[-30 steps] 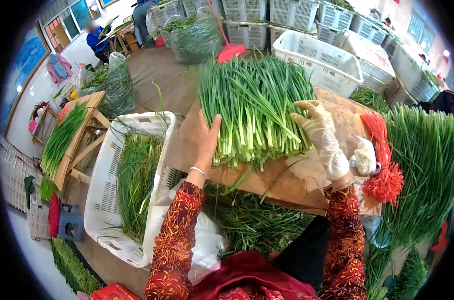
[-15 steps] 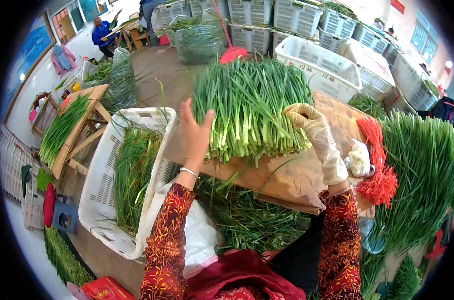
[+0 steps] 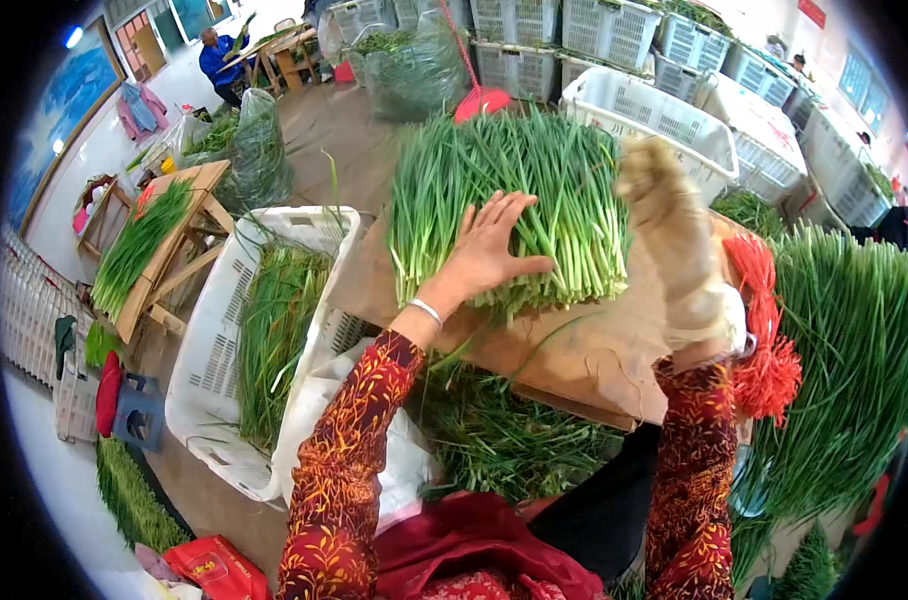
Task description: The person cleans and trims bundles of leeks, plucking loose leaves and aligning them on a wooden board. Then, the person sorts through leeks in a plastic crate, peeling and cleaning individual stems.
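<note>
We are pressing our flat, open left hand (image 3: 486, 250) on the chives (image 3: 509, 205) lying on the surface (image 3: 594, 350); our gloved right hand (image 3: 674, 240) is blurring, grip unclear. Stalks risk sliding off the edge.

A bare left hand (image 3: 489, 250) lay flat, fingers spread, on a thick pile of green chives (image 3: 509, 205) stacked on a wooden board (image 3: 584, 350). The gloved right hand (image 3: 674, 235), blurred, was raised just right of the pile. Red ties (image 3: 764, 340) lay further right; a white crate (image 3: 214, 340) of greens stood left of the bare hand.
</note>
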Demonstrator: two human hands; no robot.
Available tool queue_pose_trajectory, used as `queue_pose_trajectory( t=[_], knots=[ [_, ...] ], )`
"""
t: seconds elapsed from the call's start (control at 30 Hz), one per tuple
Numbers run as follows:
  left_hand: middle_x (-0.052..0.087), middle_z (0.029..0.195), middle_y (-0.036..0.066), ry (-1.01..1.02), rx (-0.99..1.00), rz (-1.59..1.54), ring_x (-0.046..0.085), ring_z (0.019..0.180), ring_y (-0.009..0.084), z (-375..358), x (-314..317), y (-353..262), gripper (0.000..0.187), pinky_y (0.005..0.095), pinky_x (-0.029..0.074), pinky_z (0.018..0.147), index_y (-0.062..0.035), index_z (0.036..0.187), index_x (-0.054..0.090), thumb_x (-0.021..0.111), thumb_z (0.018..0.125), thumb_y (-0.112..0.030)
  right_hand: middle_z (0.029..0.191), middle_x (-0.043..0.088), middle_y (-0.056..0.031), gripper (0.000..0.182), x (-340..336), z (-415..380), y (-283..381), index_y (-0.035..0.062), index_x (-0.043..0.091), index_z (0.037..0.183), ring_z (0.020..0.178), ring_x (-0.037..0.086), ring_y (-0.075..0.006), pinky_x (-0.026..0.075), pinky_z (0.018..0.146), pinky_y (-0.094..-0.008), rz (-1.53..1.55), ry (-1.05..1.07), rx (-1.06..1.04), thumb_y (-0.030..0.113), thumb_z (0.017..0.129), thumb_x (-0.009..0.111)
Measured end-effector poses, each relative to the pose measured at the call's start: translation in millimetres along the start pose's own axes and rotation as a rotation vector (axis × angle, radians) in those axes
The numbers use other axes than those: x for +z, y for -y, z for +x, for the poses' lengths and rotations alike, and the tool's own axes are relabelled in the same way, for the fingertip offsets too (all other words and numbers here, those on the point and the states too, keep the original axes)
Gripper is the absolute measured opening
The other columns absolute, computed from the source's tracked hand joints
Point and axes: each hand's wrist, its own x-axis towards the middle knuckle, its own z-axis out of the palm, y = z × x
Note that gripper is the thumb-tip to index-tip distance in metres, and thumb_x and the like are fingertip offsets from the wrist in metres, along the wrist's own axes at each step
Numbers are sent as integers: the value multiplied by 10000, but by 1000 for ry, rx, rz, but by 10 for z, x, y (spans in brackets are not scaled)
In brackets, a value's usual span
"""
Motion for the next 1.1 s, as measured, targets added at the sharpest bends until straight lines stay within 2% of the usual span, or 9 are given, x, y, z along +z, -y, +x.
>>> queue_pose_trajectory(
  t=[0.17, 0.3, 0.37, 0.4, 0.47, 0.6, 0.77, 0.9, 1.1],
  knots=[
    [296, 1363, 159, -116, 100, 72, 201, 1301, 303, 13, -63, -27, 806, 426, 138, 1061, -122, 1319, 323, 528, 725, -626, 1011, 563, -72, 153, 483, -1006, 535, 41, 543, 970, 822, 548, -162, 464, 684, -337, 466, 204, -177, 18, 841, 463],
    [346, 1333, 155, -414, 153, -102, 282, 1267, 285, -235, -578, 7, 566, 380, 225, 1036, -93, 1257, 407, 529, 826, -439, 985, 595, -185, 345, 1020, -1950, -202, -10, 614, 951, 873, 587, -288, 476, 758, -391, -508, 331, 1162, 292, 819, 515],
    [429, 1245, 157, -550, -14, -254, 364, 1204, 285, -542, -717, 167, 497, 375, 266, 1011, -80, 1214, 437, 550, 830, -374, 945, 614, -164, 449, 603, -2798, -957, 33, 575, 1049, 849, 599, -269, 458, 719, -342, -1807, 1156, 528, 412, 810, 544],
    [417, 1262, 127, -589, -56, -310, 365, 1203, 255, -719, -711, 400, 501, 358, 272, 1007, -76, 1231, 424, 545, 835, -358, 1131, 546, -157, 362, 786, -2606, -901, 126, 569, 1109, 1012, 544, -291, 447, 824, -355, -1823, 1154, 1140, 342, 818, 561],
    [404, 1279, 98, -640, -105, -364, 365, 1201, 225, -1007, -646, 529, 506, 340, 278, 1003, -72, 1248, 411, 539, 839, -342, 1067, 579, -163, 451, 539, -2511, -588, 59, 565, 1080, 1030, 532, -315, 436, 856, -383, -1231, 597, 852, 413, 800, 558],
    [480, 1147, 97, -311, -285, -553, 499, 1008, 191, -1876, -327, 338, 446, 314, 427, 808, -58, 1164, 457, 583, 820, -313, 1135, 547, -163, 463, 298, -2053, -189, 30, 519, 1132, 1061, 510, -322, 408, 907, -383, -1393, -22, 183, 378, 827, 536],
    [514, 1086, 101, -270, -313, -377, 540, 920, 170, -1993, 345, 277, 491, 263, 454, 684, -61, 1180, 418, 633, 789, -266, 1353, 344, -151, 672, -240, -1740, -789, 67, 413, 1264, 1265, 299, -260, 158, 1060, -399, -2138, -22, 265, 553, 804, 471],
    [614, 786, 153, -185, -348, -550, 602, 676, 215, -1750, 529, -22, 299, 298, 465, 617, -41, 1090, 488, 573, 813, -115, 1401, 269, -118, 885, 274, -1557, -1320, 73, 321, 1326, 1304, 221, -252, 66, 1082, -383, -1968, 155, 383, 741, 750, 244],
    [595, 857, 230, -216, -236, -564, 587, 828, 378, -1765, 737, -226, 305, 369, 462, 670, 6, 1100, 441, 530, 812, -38, 1274, 429, -170, 685, 574, -1353, -1506, 17, 534, 1140, 1177, 396, -295, 286, 975, -398, -1934, -10, 334, 585, 759, 493]
  ],
)
